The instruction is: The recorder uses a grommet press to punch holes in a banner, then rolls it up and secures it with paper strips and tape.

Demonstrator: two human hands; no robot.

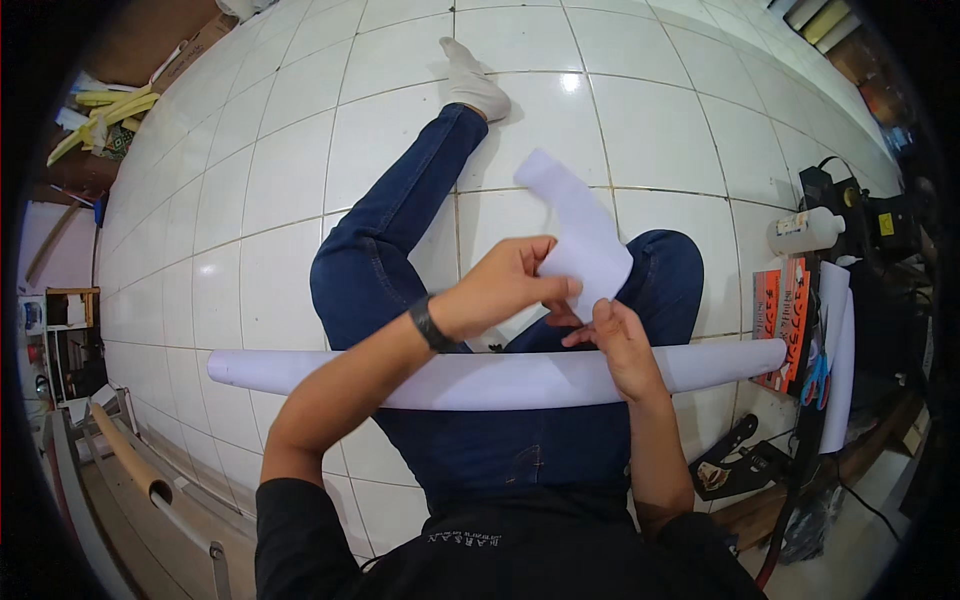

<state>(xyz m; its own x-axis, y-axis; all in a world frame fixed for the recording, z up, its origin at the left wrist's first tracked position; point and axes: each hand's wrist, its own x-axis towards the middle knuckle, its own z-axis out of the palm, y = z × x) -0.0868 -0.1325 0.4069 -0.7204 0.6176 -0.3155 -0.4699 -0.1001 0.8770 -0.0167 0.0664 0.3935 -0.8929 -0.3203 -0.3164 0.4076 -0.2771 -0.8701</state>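
Observation:
A curling piece of white sheet (588,232), perhaps paper or film, rises in front of my lap. My left hand (515,285) pinches its lower left edge between thumb and fingers. At its lower corner my right hand (622,348) has the thumb and fingertips closed on the edge; the exact contact is partly hidden. Across my thighs lies a long white roll (480,380), under both forearms. My right wrist is just above the roll, and my left forearm covers part of it.
White floor tiles (270,200) spread around my legs. On the right are a white bottle (805,231), an orange box (768,310), blue scissors (816,380) and another white roll (836,350). A brown tube (130,450) leans at the lower left. Yellow strips (105,120) lie at the far left.

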